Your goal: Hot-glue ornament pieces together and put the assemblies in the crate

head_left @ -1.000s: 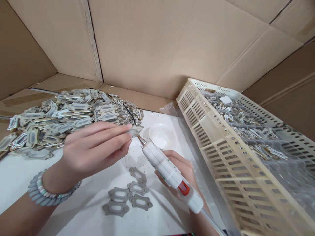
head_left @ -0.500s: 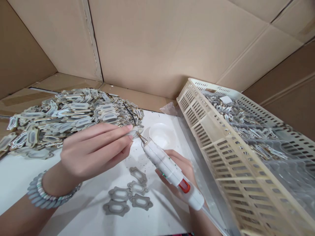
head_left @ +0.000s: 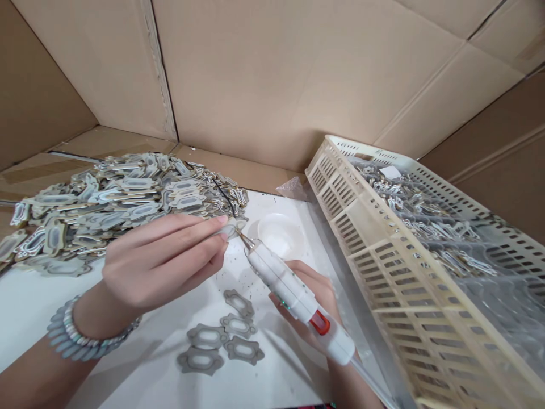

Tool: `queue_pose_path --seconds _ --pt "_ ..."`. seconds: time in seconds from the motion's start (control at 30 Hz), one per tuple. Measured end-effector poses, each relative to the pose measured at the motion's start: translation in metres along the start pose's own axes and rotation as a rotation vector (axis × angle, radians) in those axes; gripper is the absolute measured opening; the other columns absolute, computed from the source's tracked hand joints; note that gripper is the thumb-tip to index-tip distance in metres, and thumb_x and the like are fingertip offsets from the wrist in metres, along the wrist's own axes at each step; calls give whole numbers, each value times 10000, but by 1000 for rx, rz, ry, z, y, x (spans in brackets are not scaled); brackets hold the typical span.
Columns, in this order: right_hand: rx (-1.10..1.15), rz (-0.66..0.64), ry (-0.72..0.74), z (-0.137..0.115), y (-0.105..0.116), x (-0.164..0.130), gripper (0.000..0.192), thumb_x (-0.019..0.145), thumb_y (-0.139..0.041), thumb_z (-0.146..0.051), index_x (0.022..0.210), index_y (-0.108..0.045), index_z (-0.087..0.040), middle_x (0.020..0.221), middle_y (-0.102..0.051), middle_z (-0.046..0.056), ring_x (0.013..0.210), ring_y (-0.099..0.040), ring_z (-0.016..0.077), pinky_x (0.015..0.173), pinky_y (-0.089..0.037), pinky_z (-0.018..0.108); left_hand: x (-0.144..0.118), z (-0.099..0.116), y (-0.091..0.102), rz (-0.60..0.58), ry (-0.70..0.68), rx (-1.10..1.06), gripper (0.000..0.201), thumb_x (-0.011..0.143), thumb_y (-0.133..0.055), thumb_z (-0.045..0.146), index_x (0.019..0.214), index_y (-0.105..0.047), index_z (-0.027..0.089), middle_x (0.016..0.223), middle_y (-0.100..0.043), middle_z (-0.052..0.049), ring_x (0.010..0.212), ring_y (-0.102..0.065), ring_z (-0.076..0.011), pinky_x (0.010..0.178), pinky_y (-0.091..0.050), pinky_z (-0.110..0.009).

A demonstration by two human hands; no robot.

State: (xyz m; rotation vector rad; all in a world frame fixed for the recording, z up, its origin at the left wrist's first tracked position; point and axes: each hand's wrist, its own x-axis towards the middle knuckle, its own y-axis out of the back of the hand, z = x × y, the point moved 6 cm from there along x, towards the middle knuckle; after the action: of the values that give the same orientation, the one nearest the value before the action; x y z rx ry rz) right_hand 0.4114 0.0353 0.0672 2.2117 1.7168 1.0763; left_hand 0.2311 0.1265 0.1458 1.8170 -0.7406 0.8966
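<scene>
1. head view: the left hand [head_left: 159, 264] pinches a small grey piece [head_left: 232, 229] at its fingertips, above the white table [head_left: 25, 301].
2. the right hand [head_left: 313, 292] grips a white glue pen [head_left: 293, 295], its tip touching that piece.
3. four flat gaskets [head_left: 221, 341] lie just below.

small piece [head_left: 232, 228] mostly hidden behind left hand [head_left: 159, 261] fingertips, right hand [head_left: 313, 295] largely covered by glue gun [head_left: 298, 298], crate [head_left: 426, 272] cut off at right and bottom edges, pile of parts [head_left: 106, 204] clipped at left edge, crate contents too blurred to tell
</scene>
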Motion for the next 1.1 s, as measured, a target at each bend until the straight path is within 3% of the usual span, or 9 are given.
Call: queue_pose_path --seconds 0.17,0.33,0.47,0.53,0.63,0.73,0.93,1.0,1.1 --pt "-1 17 -18 1 3 -1 139 884 -608 -158 760 -625 -217 824 -643 36 680 -634 155 669 -540 261 -6 -3 0 23 2 -18 285 708 -838 97 929 -673 169 909 -778 -51 742 -731 -176 756 -642 -291" --pt "-6 72 -61 2 5 1 102 888 -605 -205 795 -647 -216 818 -652 46 705 -651 174 674 -553 280 -7 -6 -2 12 143 -122 246 733 -814 113 917 -681 207 931 -776 -17 768 -733 -165 790 -630 -280" --pt "21 188 -110 3 13 3 113 864 -651 -317 793 -643 -229 771 -631 28 627 -617 161 567 -524 267 -11 -3 -15 4 398 -446 191 815 -726 118 955 -656 226 910 -760 13 815 -738 -159 769 -634 -264" --pt "93 147 -181 6 10 2 199 856 -674 -426 793 -637 -240 687 -586 -1 561 -575 150 508 -507 258 -17 3 -27 -19 562 -660 200 842 -704 162 1010 -628 239 922 -747 10 832 -746 -167 747 -643 -248" --pt "234 61 -318 10 2 -1 332 831 -676 -574 939 -660 -260 617 -539 -33 513 -536 143 454 -485 244 -27 18 -46 -59 769 -945 252 826 -723 200 999 -549 257 911 -726 9 852 -758 -179 769 -647 -233" --pt "308 29 -365 12 -4 -3 378 848 -657 -585 1053 -663 -267 620 -533 -32 538 -536 154 482 -495 257 -32 31 -54 -94 862 -1098 287 815 -732 201 966 -496 265 876 -707 14 873 -762 -204 787 -647 -258" --pt "345 -30 -419 20 -11 -11 381 872 -604 -627 910 -684 -256 618 -544 -11 559 -548 179 514 -520 293 -36 34 -65 -156 1026 -1285 351 773 -801 266 953 -498 260 920 -754 -21 897 -758 -243 744 -635 -313" --pt "396 -30 -419 23 -12 -12 449 856 -595 -668 1011 -680 -255 662 -574 -2 598 -582 194 555 -549 311 -40 38 -76 -216 1167 -1521 410 754 -833 389 963 -503 262 870 -764 -18 769 -749 -208 623 -602 -265" --pt "391 -37 -337 21 -11 -9 469 866 -589 -649 1109 -662 -255 701 -606 11 659 -628 215 631 -588 338 -48 57 -90 -414 1453 -1927 413 796 -745 588 920 -566 237 773 -733 -16 663 -703 -158 581 -578 -232"
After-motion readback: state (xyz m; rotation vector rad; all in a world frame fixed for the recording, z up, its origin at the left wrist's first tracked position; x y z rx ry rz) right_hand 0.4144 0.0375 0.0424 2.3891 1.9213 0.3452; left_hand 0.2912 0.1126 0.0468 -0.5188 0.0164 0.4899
